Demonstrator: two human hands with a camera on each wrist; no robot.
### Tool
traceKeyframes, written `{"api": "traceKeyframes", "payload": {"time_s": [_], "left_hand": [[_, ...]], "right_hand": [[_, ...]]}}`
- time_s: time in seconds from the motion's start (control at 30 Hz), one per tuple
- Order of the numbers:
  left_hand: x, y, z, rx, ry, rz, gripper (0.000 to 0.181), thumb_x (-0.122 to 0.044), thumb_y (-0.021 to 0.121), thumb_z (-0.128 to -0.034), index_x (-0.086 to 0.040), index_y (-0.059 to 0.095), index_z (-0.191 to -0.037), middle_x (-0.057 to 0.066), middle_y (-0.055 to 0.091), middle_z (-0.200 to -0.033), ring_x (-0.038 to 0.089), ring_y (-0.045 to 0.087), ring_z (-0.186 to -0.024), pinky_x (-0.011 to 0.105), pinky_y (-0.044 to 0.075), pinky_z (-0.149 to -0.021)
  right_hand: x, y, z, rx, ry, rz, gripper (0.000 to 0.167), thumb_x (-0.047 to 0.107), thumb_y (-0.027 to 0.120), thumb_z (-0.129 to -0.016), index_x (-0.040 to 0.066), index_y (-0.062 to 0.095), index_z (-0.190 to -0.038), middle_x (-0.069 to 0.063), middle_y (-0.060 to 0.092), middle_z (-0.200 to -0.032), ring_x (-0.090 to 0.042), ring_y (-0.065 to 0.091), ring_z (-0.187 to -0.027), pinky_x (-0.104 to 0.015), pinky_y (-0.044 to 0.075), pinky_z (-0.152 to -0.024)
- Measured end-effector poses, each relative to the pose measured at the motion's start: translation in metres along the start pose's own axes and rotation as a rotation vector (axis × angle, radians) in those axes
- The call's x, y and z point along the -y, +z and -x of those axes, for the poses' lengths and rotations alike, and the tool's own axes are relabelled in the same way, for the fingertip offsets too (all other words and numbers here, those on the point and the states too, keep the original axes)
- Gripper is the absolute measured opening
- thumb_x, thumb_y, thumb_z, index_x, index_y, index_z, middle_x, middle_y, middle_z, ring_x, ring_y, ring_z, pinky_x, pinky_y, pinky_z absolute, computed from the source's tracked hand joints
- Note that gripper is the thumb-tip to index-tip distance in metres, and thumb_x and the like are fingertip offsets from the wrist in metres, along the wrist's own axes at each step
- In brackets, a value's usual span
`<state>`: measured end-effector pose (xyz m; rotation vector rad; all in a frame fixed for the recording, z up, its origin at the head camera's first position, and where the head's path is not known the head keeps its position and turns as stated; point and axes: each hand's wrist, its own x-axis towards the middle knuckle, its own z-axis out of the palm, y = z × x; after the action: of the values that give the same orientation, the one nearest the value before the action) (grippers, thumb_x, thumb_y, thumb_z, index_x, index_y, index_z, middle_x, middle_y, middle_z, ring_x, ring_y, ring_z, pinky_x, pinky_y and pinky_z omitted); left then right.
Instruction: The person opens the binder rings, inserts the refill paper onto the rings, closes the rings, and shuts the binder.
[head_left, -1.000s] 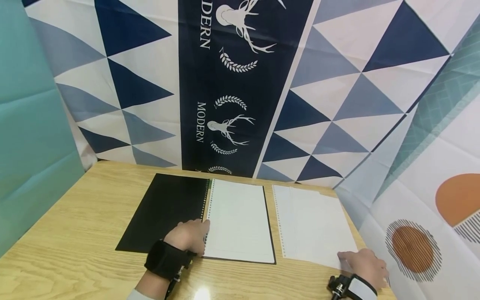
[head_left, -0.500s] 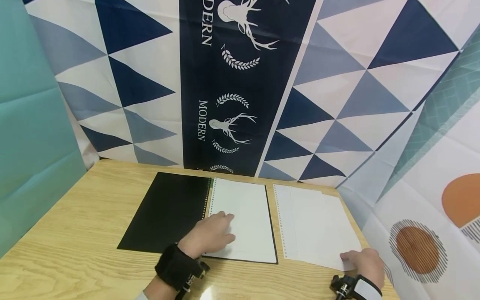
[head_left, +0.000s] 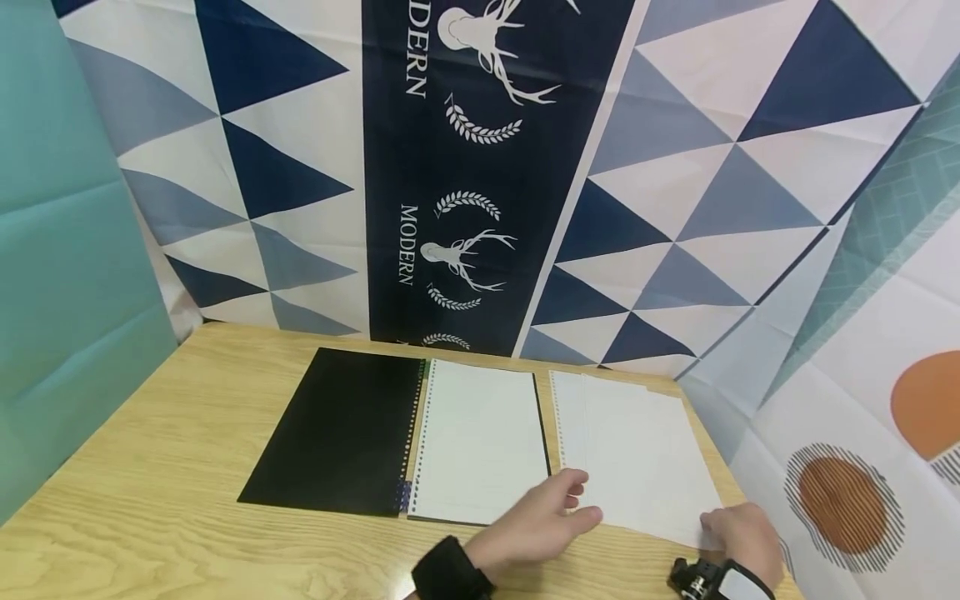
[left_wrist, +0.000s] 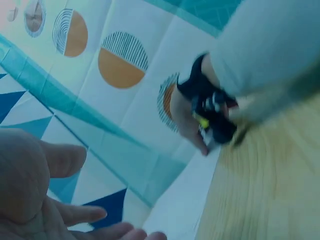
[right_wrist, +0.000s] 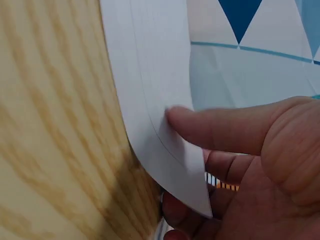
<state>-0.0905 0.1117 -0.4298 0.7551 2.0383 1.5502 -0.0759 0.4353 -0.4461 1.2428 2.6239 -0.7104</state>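
Loose white punched sheets [head_left: 637,458] lie overlapping on the right of the table. My right hand [head_left: 746,537] pinches their near right corner; in the right wrist view the thumb of that hand [right_wrist: 250,150] lies on top of the bent-up white paper [right_wrist: 155,100], fingers beneath. My left hand [head_left: 536,521], fingers apart and relaxed, is over the gap between the sheets and the open ring binder's white page stack [head_left: 480,442]. In the left wrist view the left hand [left_wrist: 60,200] holds nothing. The binder's black cover [head_left: 337,433] lies flat at the left.
The wooden table [head_left: 150,450] extends left and in front of the binder. A patterned cloth [head_left: 292,167] hangs behind it, a teal cloth [head_left: 75,233] at the left, and a white cloth with orange circles [head_left: 885,375] at the right.
My left hand has moved right, from the binder's rings across the white page to near the loose sheets. My right hand stays at the sheets' corner.
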Motion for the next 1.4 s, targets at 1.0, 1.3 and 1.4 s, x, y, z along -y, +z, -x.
{"api": "traceKeyframes", "payload": {"time_s": [1.0, 1.3, 1.4], "left_hand": [[0.010, 0.056, -0.061, -0.374, -0.043, 0.185, 0.022, -0.006, 0.066, -0.0903, -0.012, 0.071, -0.111, -0.004, 0.059, -0.090, 0.002, 0.059, -0.064, 0.021, 0.044, -0.058], [0.016, 0.052, -0.060, -0.372, -0.036, 0.104, 0.015, -0.009, 0.061, -0.0951, -0.011, 0.072, -0.105, -0.006, 0.050, -0.079, 0.003, 0.060, -0.055, 0.020, 0.040, -0.049], [0.013, 0.047, -0.058, -0.374, -0.014, 0.075, 0.015, -0.010, 0.060, -0.0971, -0.012, 0.072, -0.105, -0.007, 0.052, -0.079, 0.003, 0.059, -0.055, 0.020, 0.040, -0.049]], "right_hand": [[0.004, -0.046, 0.040, -0.097, -0.115, -0.545, 0.050, 0.001, 0.047, -0.097, -0.014, 0.037, -0.144, -0.027, 0.067, -0.092, -0.017, 0.069, -0.060, -0.034, 0.059, -0.059], [0.014, -0.053, 0.054, -0.042, -0.169, -0.482, 0.043, -0.002, 0.049, -0.095, -0.011, 0.048, -0.138, -0.022, 0.069, -0.092, -0.019, 0.070, -0.061, -0.034, 0.060, -0.061], [0.018, -0.056, 0.060, -0.047, -0.174, -0.486, 0.034, -0.001, 0.048, -0.097, -0.013, 0.056, -0.129, -0.025, 0.066, -0.098, -0.018, 0.070, -0.062, -0.034, 0.060, -0.061]]}}
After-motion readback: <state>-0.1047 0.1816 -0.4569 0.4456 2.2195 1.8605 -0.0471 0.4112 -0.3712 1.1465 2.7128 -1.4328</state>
